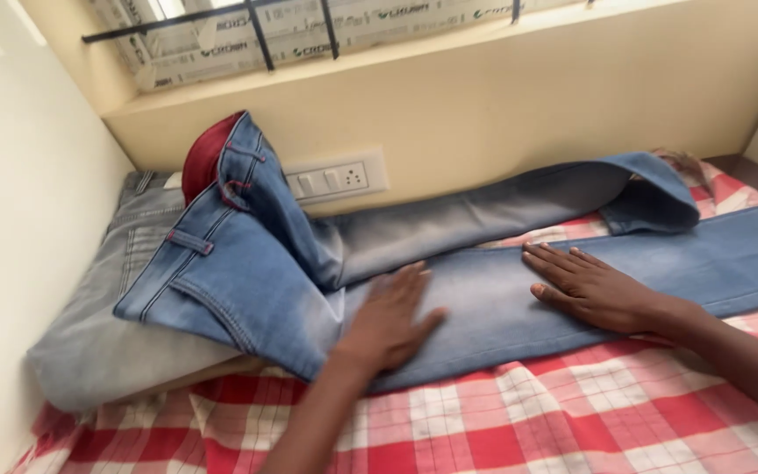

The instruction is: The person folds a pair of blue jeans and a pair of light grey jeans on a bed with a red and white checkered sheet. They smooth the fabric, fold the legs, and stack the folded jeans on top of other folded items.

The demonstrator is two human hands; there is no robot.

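Seen from the head camera, a person presses both hands flat on a pair of faded blue denim jeans (484, 298) spread lengthwise across a bed covered with a red-and-white checked sheet (572, 412). The left hand (388, 320) lies palm-down near the thigh, fingers (410, 281) extended and close together, gripping nothing; the right hand (594, 285) rests further along the leg, fingers (554, 259) slightly spread and flat on the cloth. The work in hand looks like smoothing the near leg, and the far leg, doubled back at its cuff (651, 197) against the cream wall, would seem to need straightening over it. The waistband, with its dark red lining (203, 158), stands propped up on a pale grey folded denim garment (98, 342) in the corner, just beside a white wall switch plate (335, 178).
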